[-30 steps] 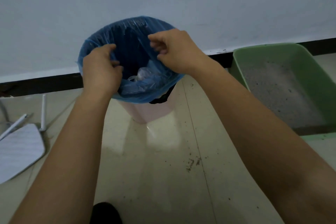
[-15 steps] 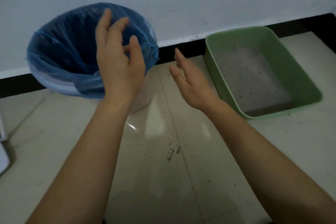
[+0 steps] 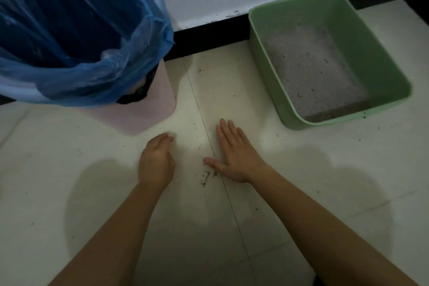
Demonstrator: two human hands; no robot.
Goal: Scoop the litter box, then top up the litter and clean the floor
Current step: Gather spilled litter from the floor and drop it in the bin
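A green litter box with grey litter stands on the pale tiled floor at the right, against the wall. At the left is a pink bin lined with a blue plastic bag. Between them, dark litter crumbs lie scattered on the floor along a tile joint. My right hand is spread flat, fingers straight, low over the floor beside the crumbs. My left hand hovers to the left with fingers loosely curved, holding nothing.
A white wall with a black skirting board runs behind the bin and the box. Small dark specks dot the floor around the litter box and near the bin. My shadow falls on the tiles in front.
Both hands let go of the bin bag, opened and dropped from the bin's rim down to the floor. The view swung right and down, toward the crumbs and the litter box.
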